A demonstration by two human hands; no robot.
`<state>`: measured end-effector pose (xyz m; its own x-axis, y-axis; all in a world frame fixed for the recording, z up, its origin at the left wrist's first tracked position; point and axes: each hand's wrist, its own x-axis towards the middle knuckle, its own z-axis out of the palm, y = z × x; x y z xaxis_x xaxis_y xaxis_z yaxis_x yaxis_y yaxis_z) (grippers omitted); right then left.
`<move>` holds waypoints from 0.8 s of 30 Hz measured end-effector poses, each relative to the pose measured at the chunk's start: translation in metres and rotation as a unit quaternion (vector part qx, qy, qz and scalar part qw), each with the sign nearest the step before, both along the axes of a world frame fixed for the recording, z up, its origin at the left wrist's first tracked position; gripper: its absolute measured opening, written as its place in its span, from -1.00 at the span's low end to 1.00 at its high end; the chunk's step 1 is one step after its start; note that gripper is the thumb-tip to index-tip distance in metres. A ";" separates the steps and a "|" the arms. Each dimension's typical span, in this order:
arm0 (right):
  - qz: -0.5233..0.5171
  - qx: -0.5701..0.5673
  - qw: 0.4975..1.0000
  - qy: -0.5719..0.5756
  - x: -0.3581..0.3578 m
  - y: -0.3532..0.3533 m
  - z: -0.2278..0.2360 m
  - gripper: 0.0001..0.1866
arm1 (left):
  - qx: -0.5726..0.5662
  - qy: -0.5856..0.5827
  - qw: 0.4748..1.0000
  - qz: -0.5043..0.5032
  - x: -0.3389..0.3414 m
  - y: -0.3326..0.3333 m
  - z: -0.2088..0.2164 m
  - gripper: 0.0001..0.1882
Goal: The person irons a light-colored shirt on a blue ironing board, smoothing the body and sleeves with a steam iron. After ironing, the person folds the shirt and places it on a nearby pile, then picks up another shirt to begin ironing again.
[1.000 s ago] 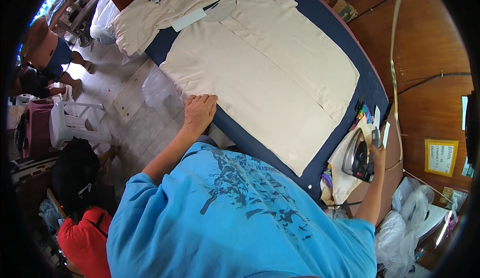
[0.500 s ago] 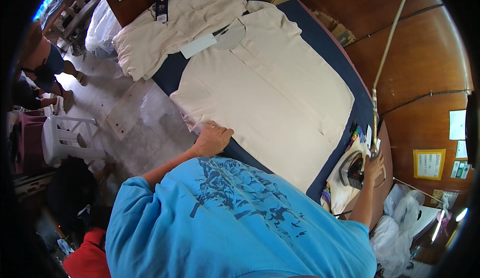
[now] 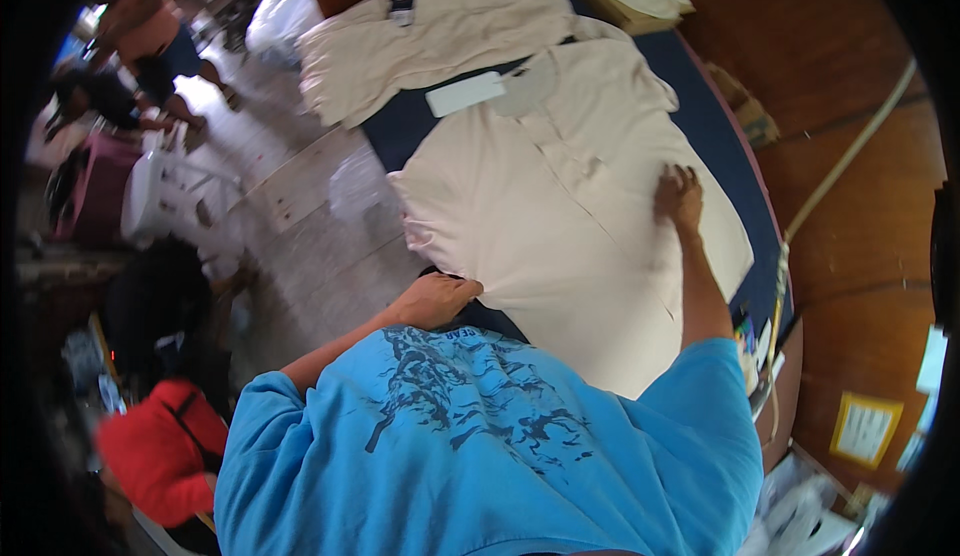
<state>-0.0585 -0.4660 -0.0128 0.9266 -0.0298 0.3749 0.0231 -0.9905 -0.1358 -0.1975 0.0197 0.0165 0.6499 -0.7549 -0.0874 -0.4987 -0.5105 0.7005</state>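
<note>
A cream shirt (image 3: pixel 590 226) lies spread, front side up, on a navy-covered table (image 3: pixel 720 141), with a white card (image 3: pixel 465 94) at its collar. At the shirt's near left edge, my left hand (image 3: pixel 437 301) is closed with its fingertips pinching the cloth. My right hand (image 3: pixel 681 196) rests on the right half of the shirt, slightly blurred, fingers apart and holding nothing. Small folds show beside the button placket. Beyond lies a second cream shirt (image 3: pixel 470 16) with a dark tag (image 3: pixel 403 1). My right sleeve hides most of the spot where the iron stood.
A pale hose (image 3: pixel 850 156) hangs along the wooden wall at right. At the far end stands a cardboard box (image 3: pixel 640 21) with cream cloth. On the left are a white plastic stool (image 3: pixel 155 196), a clear bag (image 3: pixel 285 21), a dark-haired person (image 3: pixel 160 296) and others farther off.
My right hand has left the iron at the right edge and moved up and left onto the shirt. The placket has wrinkled. My view has shifted, moving the scene to the right.
</note>
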 end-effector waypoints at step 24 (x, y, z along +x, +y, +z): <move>0.222 0.669 0.696 0.136 0.026 0.212 0.183 -0.94 | -0.357 0.029 0.690 0.628 -0.005 0.132 -0.035 -0.85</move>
